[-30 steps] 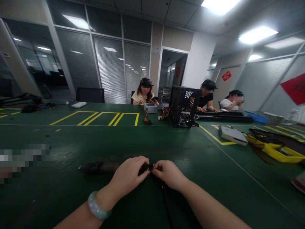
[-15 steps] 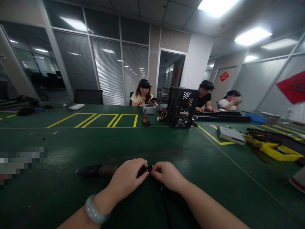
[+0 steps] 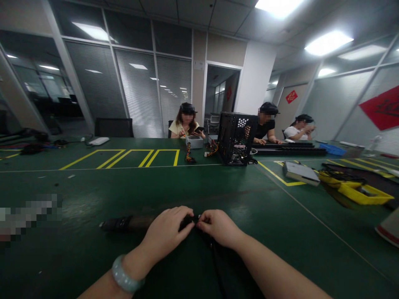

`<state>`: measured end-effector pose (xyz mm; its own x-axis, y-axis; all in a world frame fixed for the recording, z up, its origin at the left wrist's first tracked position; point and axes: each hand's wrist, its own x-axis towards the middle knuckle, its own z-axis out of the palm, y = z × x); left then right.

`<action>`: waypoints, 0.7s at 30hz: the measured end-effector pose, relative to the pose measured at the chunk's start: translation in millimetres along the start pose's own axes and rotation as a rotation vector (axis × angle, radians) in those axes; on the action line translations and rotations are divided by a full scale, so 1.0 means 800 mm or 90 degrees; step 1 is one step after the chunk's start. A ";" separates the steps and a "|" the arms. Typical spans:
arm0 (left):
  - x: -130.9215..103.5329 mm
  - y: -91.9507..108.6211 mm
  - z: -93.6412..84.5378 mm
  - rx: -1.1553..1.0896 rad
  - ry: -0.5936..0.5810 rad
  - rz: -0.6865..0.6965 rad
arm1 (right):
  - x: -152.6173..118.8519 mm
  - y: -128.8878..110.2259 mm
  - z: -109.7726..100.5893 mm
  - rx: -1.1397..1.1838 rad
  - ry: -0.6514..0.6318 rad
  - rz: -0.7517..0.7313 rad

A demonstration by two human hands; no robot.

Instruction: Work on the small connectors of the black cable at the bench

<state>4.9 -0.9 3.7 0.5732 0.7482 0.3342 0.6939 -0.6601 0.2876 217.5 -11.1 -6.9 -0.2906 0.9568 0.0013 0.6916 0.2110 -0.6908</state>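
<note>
A dark cylindrical electric screwdriver (image 3: 134,223) lies across the green table, its metal tip pointing left. My left hand (image 3: 171,226), with a pale green bangle on the wrist, is closed over the rear end of the screwdriver. Close against it, my right hand (image 3: 220,227) pinches the black cable (image 3: 212,246) where it meets the tool's rear end. From there the cable runs down toward me between my forearms. The fingertips of both hands nearly touch, and the joint between cable and tool is mostly hidden.
Ahead stand a black computer case (image 3: 237,139) and a grey power supply (image 3: 194,142) with bundled wires. To the right are a flat silver box (image 3: 301,173) and a yellow tray (image 3: 366,194). Several people sit across the green table (image 3: 102,191).
The view has shifted slightly. Both hands keep nearly the same pose at the screwdriver's rear end.
</note>
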 end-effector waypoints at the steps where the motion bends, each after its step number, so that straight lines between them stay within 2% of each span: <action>1: 0.000 0.000 0.000 0.001 -0.001 -0.004 | 0.000 -0.001 0.000 -0.003 -0.003 0.003; 7: 0.002 -0.001 0.000 0.020 -0.027 0.051 | 0.001 0.001 0.002 -0.019 0.008 -0.013; 13: 0.001 -0.001 0.002 0.012 -0.011 0.005 | 0.000 -0.002 0.001 -0.021 0.009 -0.003; 18: 0.002 -0.001 0.000 0.020 -0.030 0.046 | -0.001 -0.005 -0.002 -0.015 0.003 -0.002; 21: 0.002 -0.001 0.000 0.015 -0.023 0.032 | -0.002 -0.004 -0.002 -0.006 0.005 -0.003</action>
<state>5.4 0.5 4.0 0.6230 0.7160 0.3149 0.6734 -0.6958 0.2497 216.6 -12.7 -3.1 -0.2892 0.9572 0.0102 0.6963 0.2176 -0.6839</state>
